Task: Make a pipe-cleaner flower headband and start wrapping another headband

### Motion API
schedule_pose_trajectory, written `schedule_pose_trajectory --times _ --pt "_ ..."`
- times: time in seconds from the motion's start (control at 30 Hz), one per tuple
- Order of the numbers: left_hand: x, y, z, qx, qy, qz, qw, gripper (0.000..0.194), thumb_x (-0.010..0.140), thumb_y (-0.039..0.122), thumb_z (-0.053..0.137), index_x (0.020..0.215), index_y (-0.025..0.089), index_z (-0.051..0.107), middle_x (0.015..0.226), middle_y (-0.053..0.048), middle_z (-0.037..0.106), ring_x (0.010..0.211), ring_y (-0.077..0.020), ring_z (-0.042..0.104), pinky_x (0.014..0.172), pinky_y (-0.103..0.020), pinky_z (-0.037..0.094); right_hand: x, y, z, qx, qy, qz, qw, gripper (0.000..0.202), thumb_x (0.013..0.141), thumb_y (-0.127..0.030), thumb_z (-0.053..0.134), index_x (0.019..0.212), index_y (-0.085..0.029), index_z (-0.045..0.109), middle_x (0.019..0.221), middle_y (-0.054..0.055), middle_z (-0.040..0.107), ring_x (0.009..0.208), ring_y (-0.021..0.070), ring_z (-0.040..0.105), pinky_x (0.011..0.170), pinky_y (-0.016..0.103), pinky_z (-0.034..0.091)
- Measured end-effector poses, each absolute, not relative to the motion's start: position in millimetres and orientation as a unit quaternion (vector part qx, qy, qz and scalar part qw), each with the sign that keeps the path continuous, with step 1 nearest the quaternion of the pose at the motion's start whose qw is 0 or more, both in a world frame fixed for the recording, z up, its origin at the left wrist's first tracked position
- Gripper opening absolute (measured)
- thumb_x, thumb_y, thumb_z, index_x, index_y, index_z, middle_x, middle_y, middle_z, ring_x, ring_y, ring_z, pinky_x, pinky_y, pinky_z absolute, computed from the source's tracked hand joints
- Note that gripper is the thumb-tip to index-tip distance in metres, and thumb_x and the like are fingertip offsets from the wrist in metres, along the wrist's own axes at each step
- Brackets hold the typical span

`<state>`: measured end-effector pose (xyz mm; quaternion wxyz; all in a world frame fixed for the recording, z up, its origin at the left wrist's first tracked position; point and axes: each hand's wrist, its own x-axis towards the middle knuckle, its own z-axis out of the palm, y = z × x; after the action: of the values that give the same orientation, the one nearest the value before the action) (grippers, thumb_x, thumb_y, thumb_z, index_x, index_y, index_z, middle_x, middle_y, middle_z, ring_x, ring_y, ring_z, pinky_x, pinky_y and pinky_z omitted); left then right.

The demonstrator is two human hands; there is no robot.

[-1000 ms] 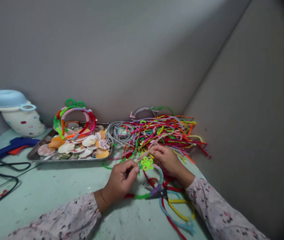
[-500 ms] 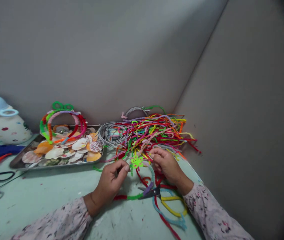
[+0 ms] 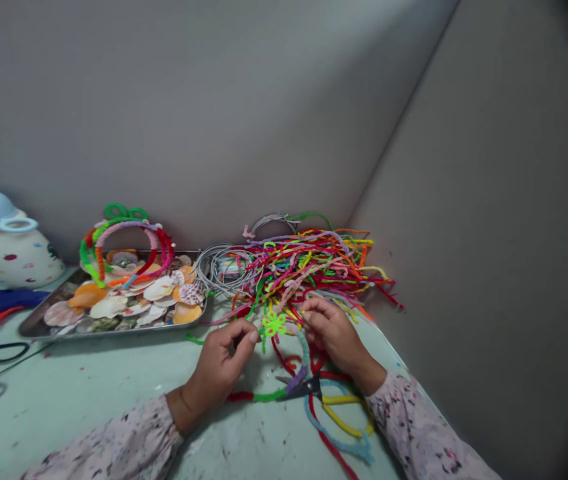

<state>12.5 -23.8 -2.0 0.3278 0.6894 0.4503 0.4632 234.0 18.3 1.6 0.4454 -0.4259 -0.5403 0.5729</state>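
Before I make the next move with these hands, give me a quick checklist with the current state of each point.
1. Green flower in plain view between the hands: ok.
2. Left hand gripping the flower or its band: cannot tell; the fingertips are beside the flower, but contact is unclear.
3. Right hand holding a strand: cannot tell; the fingertips are in front of the pile.
4. Scissors closed: not ok; the blades are spread.
5. Scissors clear of the band: not ok; its purple stretch crosses the blades.
6. Blue tool away from both hands: ok, it lies at the far left.
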Motion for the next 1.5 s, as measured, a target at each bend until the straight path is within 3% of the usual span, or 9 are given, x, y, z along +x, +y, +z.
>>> schedule_pose_trajectory --times 0.17,0.3,0.5,0.73,1.07,1.5 --pt "13 -24 -2 0.681 0.455 0.468 0.331 0.024 0.089 0.034 0.047 0.078 0.017 0.059 0.063 0.001 0.051 0.060 -0.0130 0.046 0.056 -0.023 0.036 236 17 5 -0.421 -0.529 0.567 0.471 0.013 0.079 -0.032 0.054 0.085 -0.020 0.052 0.061 -0.005 0.049 0.042 0.0068 0.034 0.040 0.019 0.027" --pt "14 -23 -2 0.672 0.459 0.472 0.339 0.022 0.089 0.034 0.047 0.086 0.017 0.061 0.066 0.000 0.055 0.063 -0.0137 0.050 0.059 -0.023 0.039 234 9 21 -0.476 -0.576 0.413 0.520 0.012 0.080 -0.032 0.055 0.081 -0.020 0.055 0.059 -0.005 0.046 0.049 0.0095 0.039 0.046 0.021 0.033" --pt "14 -23 0 0.650 0.469 0.484 0.351 0.022 0.088 0.034 0.049 0.091 0.017 0.062 0.067 0.000 0.057 0.062 -0.0137 0.051 0.057 -0.023 0.040 220 -10 35 -0.440 -0.734 0.221 0.468 0.006 0.082 -0.022 0.054 0.079 -0.020 0.059 0.073 0.001 0.056 0.064 0.0134 0.051 0.058 0.025 0.042" --pt "16 -29 3 0.655 0.443 0.506 0.344 0.018 0.088 0.030 0.051 0.098 0.018 0.060 0.078 -0.001 0.060 0.070 -0.0142 0.054 0.065 -0.025 0.043 214 -15 50 -0.394 -0.807 0.073 0.433 0.010 0.082 -0.015 0.052 0.081 -0.021 0.060 0.074 0.002 0.059 0.066 0.0136 0.054 0.059 0.025 0.043" --pt "19 -37 6 0.686 0.382 0.521 0.335 0.012 0.090 0.020 0.048 0.094 0.021 0.059 0.092 -0.002 0.058 0.088 -0.0152 0.054 0.080 -0.027 0.042 205 -30 34 -0.339 -0.856 -0.015 0.390 0.014 0.082 -0.010 0.052 0.089 -0.022 0.056 0.080 0.003 0.064 0.076 0.0154 0.061 0.064 0.026 0.047" --pt "20 -36 8 0.725 0.379 0.494 0.296 0.011 0.089 0.020 0.053 0.094 0.021 0.062 0.093 -0.003 0.059 0.092 -0.0151 0.054 0.083 -0.028 0.042 196 -37 30 -0.351 -0.856 -0.091 0.369 0.008 0.085 -0.013 0.053 0.087 -0.018 0.059 0.072 0.003 0.063 0.066 0.0147 0.062 0.060 0.025 0.046"
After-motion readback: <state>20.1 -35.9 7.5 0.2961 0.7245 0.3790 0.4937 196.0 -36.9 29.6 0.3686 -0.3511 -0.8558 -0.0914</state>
